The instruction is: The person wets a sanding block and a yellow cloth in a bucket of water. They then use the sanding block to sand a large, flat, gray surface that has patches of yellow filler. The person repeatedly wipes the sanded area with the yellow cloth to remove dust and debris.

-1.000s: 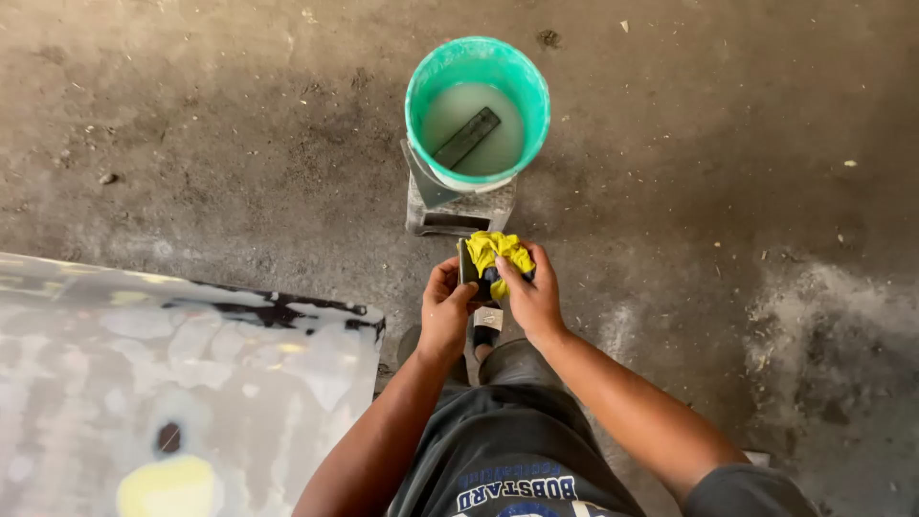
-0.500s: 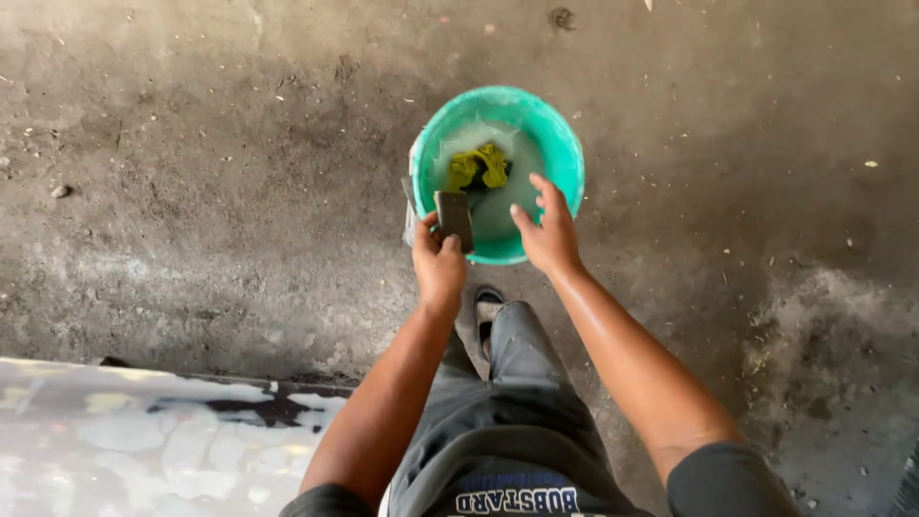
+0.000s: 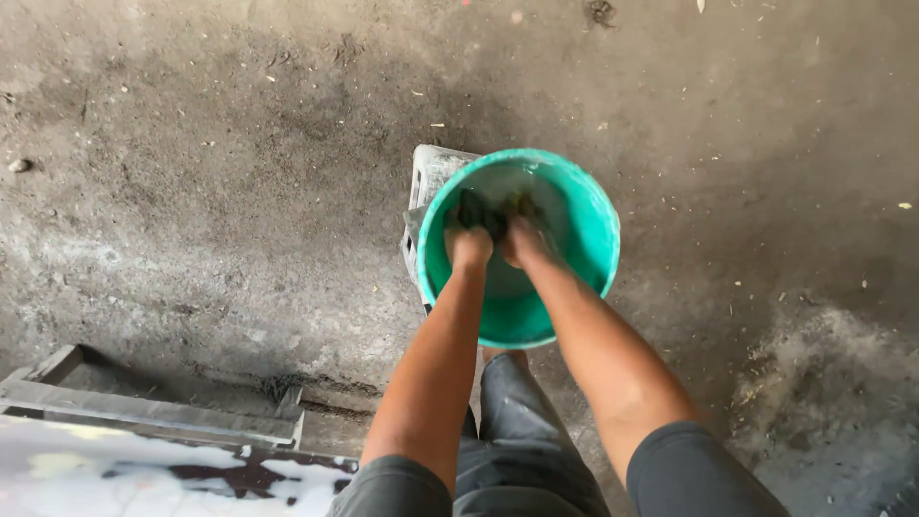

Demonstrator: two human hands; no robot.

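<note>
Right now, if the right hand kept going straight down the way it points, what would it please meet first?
The right hand is already inside the green bucket, in cloudy water. Going on, it would probably meet the bucket's bottom; depth is unclear.

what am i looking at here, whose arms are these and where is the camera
The camera sits on a person's head and looks straight down, so the two bare arms at the bottom of the picture are that person's own. There is no machine here. Both hands are plunged into a teal bucket of cloudy water. The left hand and the right hand are close together around something dark in the water; what it is cannot be made out, nor exactly how the fingers grip it. The bucket stands on a grey crate on a dirty concrete floor. At the lower left is a white, paint-smeared panel. The person's dark trousers show between the arms.
</note>
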